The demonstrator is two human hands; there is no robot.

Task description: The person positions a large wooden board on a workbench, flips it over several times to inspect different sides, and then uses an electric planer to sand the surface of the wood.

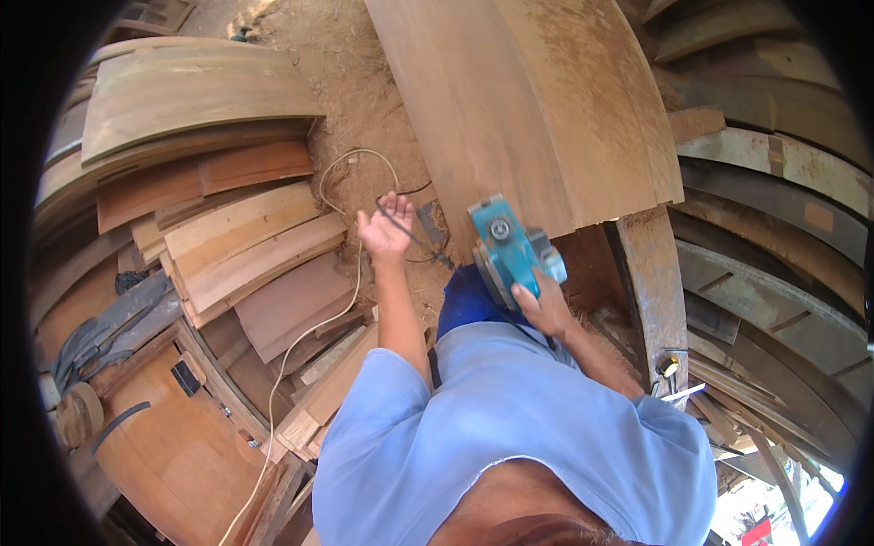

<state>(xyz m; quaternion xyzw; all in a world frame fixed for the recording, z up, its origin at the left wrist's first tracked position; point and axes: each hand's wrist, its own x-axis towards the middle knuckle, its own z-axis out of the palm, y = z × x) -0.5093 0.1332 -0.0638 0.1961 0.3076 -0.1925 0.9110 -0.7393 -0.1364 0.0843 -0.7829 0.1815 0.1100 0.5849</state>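
Note:
My right hand (546, 308) is wrapped round the handle of a teal electric planer (517, 259), held close to my body at the near end of a wide wooden board (496, 118). A round dark knob sits on top of the planer. My left hand (389, 229) is raised to the left of the board, palm up, with fingers stretched out. The planer's dark power cord (419, 241) runs across that palm; the fingers are not closed round it.
A pale extension cord (305, 337) loops over the dusty ground (350, 91). Stacked planks (246, 246) fill the left side, and more boards (774, 209) line the right. A tape measure (668, 366) rests on a beam (657, 291) near my right elbow. A wooden panel (187, 437) lies lower left.

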